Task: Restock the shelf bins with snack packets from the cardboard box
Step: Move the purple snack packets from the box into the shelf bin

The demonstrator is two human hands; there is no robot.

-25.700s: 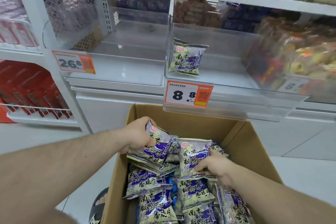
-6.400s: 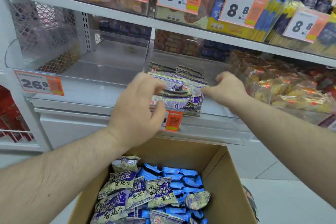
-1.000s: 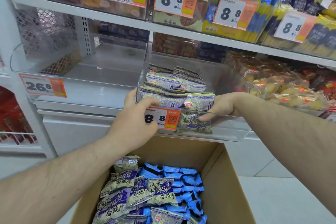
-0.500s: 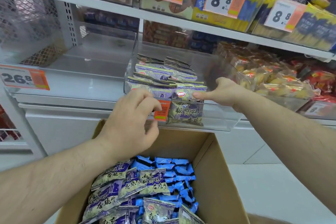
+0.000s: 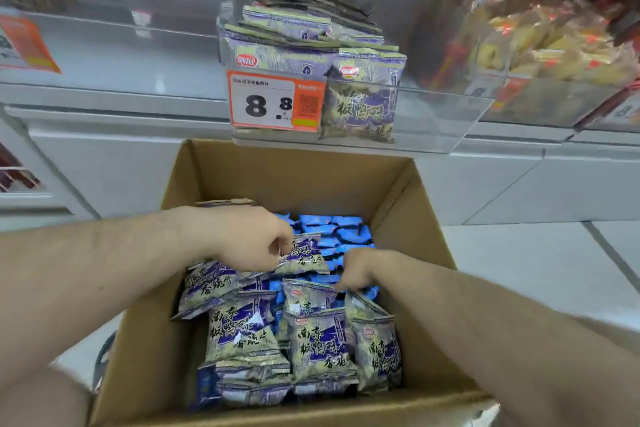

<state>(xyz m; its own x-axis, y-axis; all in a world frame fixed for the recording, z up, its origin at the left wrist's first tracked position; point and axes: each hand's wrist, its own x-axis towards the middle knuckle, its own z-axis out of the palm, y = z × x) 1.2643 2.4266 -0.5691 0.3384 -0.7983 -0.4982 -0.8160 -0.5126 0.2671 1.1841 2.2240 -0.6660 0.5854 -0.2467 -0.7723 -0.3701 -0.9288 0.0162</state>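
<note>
Both hands in the cardboard box (image 5: 408, 184): left hand (image 5: 251, 239) pinches 1 purple snack packet (image 5: 304, 255); right hand (image 5: 356, 269) curls onto another packet's (image 5: 310, 298) edge. Shelf bin (image 5: 433, 114) partly stocked. Risk: slippery film slipping from a shallow pinch

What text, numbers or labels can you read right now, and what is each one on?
"8.8": orange and white price tag on the front of the clear bin.
"板鸭": purple packet standing at the bin's front.
"南京板鸭" and "香脆片": purple packets in the cardboard box, such as this one.
Small print and QR code on the tag, red oval brand logos, and the neighbouring tags left and right: too blurred to read.
</note>
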